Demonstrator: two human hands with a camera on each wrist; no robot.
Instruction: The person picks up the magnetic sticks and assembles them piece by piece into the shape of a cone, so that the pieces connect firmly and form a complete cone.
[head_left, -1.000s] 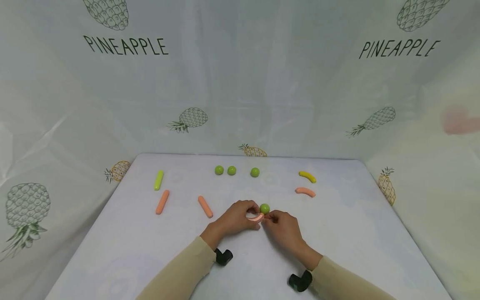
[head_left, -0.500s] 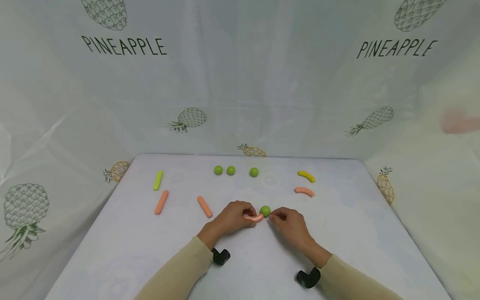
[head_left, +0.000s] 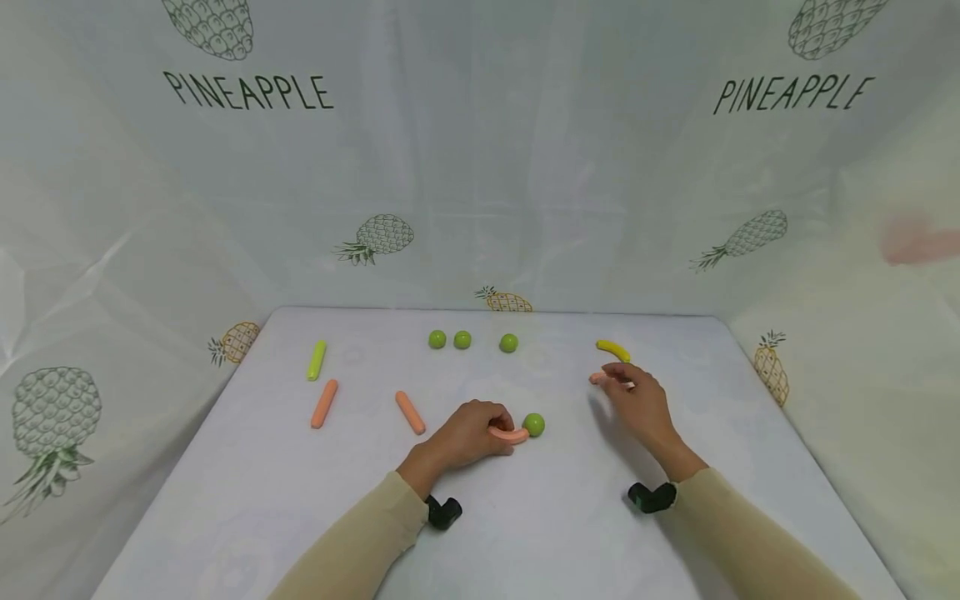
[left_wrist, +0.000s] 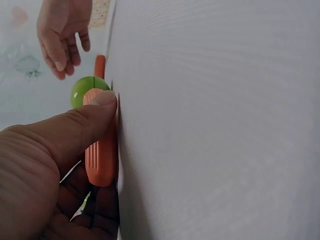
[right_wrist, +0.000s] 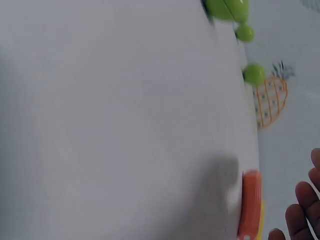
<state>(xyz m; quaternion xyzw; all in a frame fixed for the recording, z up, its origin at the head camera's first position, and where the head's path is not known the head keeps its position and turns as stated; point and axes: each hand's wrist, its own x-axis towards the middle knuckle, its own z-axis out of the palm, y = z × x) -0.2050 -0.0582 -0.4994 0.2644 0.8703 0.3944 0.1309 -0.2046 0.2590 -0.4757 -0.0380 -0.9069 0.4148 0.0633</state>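
Left hand point(head_left: 472, 433): grip narrow, thumb and fingers pinching the near curved orange piece point(head_left: 510, 436) low over the middle of the worktop point(head_left: 517, 533).
Near green ball point(head_left: 534, 425): at the held piece's right end, touching or just beside it – I cannot tell which.
Steady hold: a light, level pinch probably serves best here; a twist could nudge the ball aside.
Orange sticks point(head_left: 409, 412): two straight ones, apart from each other, left of the left hand.
Right hand point(head_left: 640, 406): grip loosely wide and holding nothing, its fingers above the far curved orange piece point(head_left: 597, 377).
Clean reach: likely wants fingertips either side of that piece – clear of the yellow piece point(head_left: 613, 347) just beyond.
Lime stick point(head_left: 317, 360): far left, past the orange sticks.
Far green balls point(head_left: 462, 340): three along the far edge, two of them close together.
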